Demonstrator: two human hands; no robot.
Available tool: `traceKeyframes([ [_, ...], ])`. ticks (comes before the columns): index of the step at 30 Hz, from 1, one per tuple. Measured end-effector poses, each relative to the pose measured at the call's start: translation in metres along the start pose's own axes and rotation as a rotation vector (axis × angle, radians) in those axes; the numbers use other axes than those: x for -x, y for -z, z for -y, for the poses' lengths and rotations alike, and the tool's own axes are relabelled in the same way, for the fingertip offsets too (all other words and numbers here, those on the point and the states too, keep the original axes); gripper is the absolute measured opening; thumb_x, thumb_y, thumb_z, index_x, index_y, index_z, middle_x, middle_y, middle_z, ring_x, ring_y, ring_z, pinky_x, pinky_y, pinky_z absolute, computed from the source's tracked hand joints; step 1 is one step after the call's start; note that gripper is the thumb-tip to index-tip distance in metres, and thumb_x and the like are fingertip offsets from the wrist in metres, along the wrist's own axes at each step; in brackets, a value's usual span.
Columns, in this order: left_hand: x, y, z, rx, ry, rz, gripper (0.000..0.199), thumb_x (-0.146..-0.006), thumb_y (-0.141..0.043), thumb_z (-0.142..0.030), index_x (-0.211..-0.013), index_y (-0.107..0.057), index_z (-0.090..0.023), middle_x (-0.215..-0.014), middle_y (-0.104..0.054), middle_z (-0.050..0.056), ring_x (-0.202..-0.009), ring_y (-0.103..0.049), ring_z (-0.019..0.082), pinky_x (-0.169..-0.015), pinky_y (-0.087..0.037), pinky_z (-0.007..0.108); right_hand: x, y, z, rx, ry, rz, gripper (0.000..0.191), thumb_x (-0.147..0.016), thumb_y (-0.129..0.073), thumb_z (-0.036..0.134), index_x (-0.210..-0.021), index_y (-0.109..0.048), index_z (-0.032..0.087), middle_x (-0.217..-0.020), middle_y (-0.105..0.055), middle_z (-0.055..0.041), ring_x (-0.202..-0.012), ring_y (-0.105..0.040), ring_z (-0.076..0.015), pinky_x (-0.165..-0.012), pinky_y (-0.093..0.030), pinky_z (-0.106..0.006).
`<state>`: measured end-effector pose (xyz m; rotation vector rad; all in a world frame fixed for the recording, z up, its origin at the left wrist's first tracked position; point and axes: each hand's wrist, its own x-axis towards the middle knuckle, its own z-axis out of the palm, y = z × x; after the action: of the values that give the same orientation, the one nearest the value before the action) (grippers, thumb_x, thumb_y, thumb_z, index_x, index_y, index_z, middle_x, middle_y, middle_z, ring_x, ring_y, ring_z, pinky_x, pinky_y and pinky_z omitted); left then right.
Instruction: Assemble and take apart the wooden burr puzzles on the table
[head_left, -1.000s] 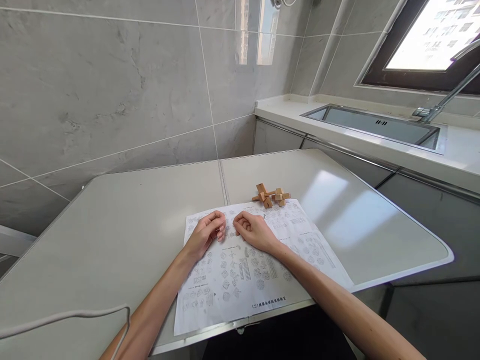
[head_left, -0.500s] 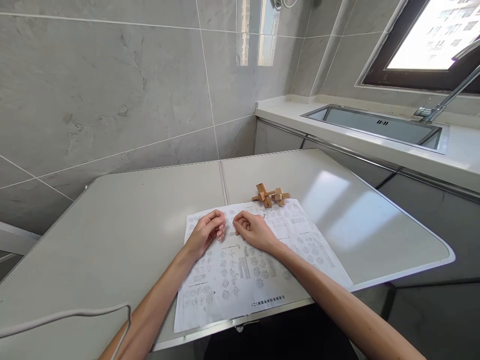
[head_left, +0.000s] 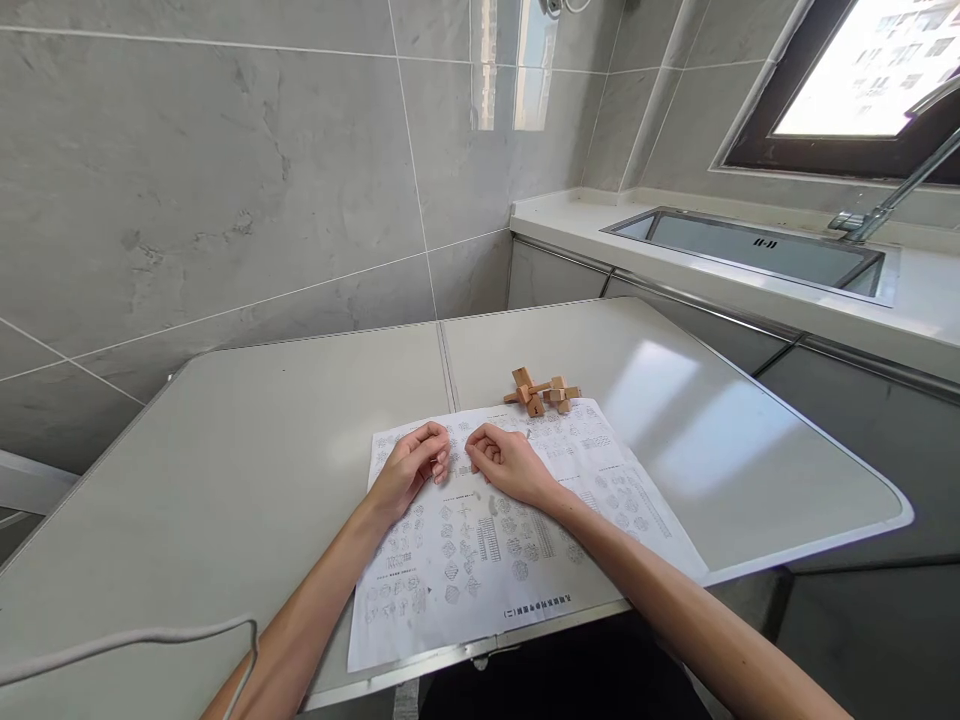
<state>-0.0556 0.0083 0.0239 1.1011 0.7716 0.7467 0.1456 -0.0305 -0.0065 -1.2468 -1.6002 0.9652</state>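
My left hand (head_left: 414, 465) rests on the upper left part of a printed paper sheet (head_left: 472, 625), its fingers loosely curled with nothing visible in them. Facing it across a small gap, my right hand (head_left: 506, 462) also lies on the sheet, fingers bent inward and likewise showing nothing held. The sheet carries many small line drawings and a heading along its near edge. Just beyond my right hand, at the sheet's far edge, sits a cluster of interlocking wooden puzzle pieces (head_left: 534, 393). Neither hand touches the wood.
The pale folding table (head_left: 300, 400) has a seam down its middle. A light cable (head_left: 127, 638) crosses the near left corner by my left forearm. Behind stands a grey tiled wall (head_left: 225, 180). To the right is a counter (head_left: 555, 210) with a sink (head_left: 742, 250) and a faucet (head_left: 859, 226).
Both hands hold almost the same pose, and the wooden puzzle pieces stay where they were. The view has shifted very slightly.
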Motion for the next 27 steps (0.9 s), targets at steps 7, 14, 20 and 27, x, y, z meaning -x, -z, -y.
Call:
traceKeyframes([
  [7,0.000,0.001,0.001,0.012,0.005,0.009,0.032,-0.092,-0.079,-0.040,-0.082,-0.057,-0.019,-0.072,-0.050,-0.003,-0.059,-0.043,0.010,-0.057,-0.042,0.026,0.000,-0.001,-0.001,-0.074,-0.019,-0.012,0.010,-0.097,-0.064,0.031,-0.089,-0.063,0.024,-0.071,-0.073,0.0016,-0.059,-0.062,-0.0161,-0.064,-0.051,-0.030],
  [14,0.000,0.001,0.002,0.016,0.001,0.000,0.032,-0.089,-0.081,-0.041,-0.084,-0.058,-0.019,-0.071,-0.051,-0.003,-0.058,-0.042,0.010,-0.056,-0.041,0.025,-0.005,0.000,-0.003,-0.387,-0.111,-0.076,0.029,-0.091,-0.076,0.048,-0.089,-0.065,0.022,-0.068,-0.070,0.0015,-0.047,-0.055,-0.0112,-0.047,-0.045,-0.025],
  [20,0.002,-0.002,-0.001,0.013,0.007,0.003,0.032,-0.088,-0.082,-0.040,-0.084,-0.058,-0.019,-0.071,-0.050,-0.003,-0.059,-0.042,0.010,-0.055,-0.041,0.024,-0.012,0.016,-0.007,-0.763,-0.234,-0.279,0.045,-0.090,-0.075,0.063,-0.081,-0.060,0.022,-0.058,-0.055,0.0065,-0.038,-0.042,-0.0070,-0.033,-0.027,-0.020],
  [27,0.002,-0.001,0.000,0.007,0.004,0.006,0.033,-0.088,-0.082,-0.041,-0.083,-0.058,-0.019,-0.072,-0.050,-0.003,-0.060,-0.042,0.009,-0.056,-0.041,0.024,-0.017,0.036,-0.021,-1.122,-0.276,-0.446,0.042,-0.095,-0.064,0.055,-0.072,-0.050,0.023,-0.050,-0.040,0.0098,-0.033,-0.028,-0.0043,-0.030,-0.026,-0.017],
])
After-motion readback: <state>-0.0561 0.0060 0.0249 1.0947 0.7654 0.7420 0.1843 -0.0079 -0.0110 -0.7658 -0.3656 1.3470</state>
